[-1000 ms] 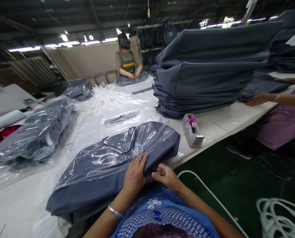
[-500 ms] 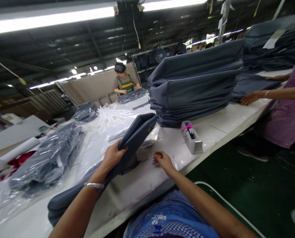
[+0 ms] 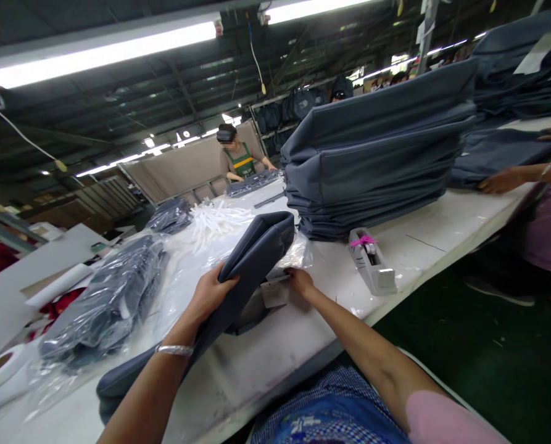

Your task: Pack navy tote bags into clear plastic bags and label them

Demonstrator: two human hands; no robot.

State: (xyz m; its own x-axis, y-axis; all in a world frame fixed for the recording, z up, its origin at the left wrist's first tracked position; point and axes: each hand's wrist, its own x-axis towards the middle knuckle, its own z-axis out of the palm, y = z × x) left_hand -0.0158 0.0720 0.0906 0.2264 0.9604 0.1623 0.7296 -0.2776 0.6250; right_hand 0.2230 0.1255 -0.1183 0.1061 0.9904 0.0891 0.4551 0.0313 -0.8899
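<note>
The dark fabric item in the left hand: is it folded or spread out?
Folded: the dark fabric item shows stacked layers beyond the left hand.

White worktable (image 3: 421,225) stretches into the room. Dark green floor (image 3: 464,351) shows below its right edge. Beige partition (image 3: 178,170) stands beyond its far end; metal rack (image 3: 257,123) there too. High above the table: dark beamed roof (image 3: 155,102), long tube light (image 3: 108,52) lit, pull cord (image 3: 257,61) hanging.

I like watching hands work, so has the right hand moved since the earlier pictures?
Yes: judged against the tape dispenser, the right hand has moved left and farther in over the table.
</note>
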